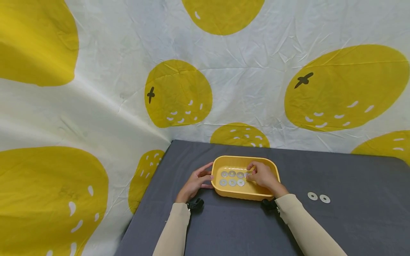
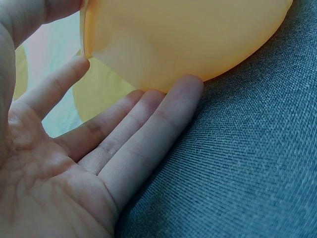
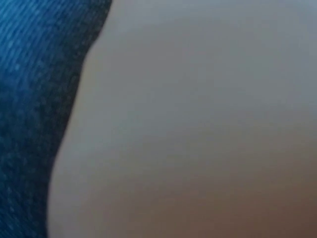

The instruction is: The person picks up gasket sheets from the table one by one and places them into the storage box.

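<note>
A yellow plastic basin (image 1: 245, 195) stands on the dark cloth, with several flat metal washers (image 1: 232, 182) in two rows on its floor. My left hand (image 1: 193, 183) is at the basin's left end. Its fairly straight fingers touch the outer wall, seen in the left wrist view, and the thumb reaches the rim. Inside the basin, the thumb and index finger of my right hand (image 1: 263, 175) pinch a washer (image 1: 246, 175) at the right end of the far row. The right wrist view shows only a blurred pale surface beside dark cloth.
Two more washers, one (image 1: 312, 196) beside the other (image 1: 325, 198), lie on the cloth to the right of the basin. A white curtain (image 1: 243, 89) with yellow fruit shapes hangs along the back and left edges of the table (image 1: 230, 231).
</note>
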### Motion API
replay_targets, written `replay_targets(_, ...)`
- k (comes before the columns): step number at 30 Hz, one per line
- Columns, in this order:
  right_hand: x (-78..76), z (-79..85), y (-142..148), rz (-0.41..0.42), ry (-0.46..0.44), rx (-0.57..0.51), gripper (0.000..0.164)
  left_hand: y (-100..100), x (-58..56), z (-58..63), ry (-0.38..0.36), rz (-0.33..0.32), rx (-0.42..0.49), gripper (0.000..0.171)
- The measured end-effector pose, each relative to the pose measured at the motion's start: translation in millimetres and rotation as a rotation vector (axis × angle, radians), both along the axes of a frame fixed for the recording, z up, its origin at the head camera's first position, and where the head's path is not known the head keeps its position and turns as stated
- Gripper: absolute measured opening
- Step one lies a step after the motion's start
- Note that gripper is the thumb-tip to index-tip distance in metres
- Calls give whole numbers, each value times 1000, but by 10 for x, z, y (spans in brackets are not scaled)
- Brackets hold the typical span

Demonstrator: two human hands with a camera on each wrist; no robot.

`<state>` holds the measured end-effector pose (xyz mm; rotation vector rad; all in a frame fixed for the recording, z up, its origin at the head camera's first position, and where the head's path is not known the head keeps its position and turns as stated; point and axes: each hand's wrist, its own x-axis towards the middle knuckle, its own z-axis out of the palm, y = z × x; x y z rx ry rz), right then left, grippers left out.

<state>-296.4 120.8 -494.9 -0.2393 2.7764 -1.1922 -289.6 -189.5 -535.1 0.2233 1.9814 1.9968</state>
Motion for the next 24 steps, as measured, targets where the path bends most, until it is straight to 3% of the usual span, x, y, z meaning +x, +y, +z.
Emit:
replay_targets(7,0,15,0,-25,22,-31,28,-6,-6,-6,-5,0,-1,61)
replay_targets(13,17,35,11,-30,164,-178,20,2,3,3,-3,-1,2,62)
replay_targets(19,116,153,108,-59,302,-363,23,14,-6,1,-5,-4,2,62)
replay_targets(24,207,239,341,-68,360,-354,24,10,-2,6,-6,4,-3,62)
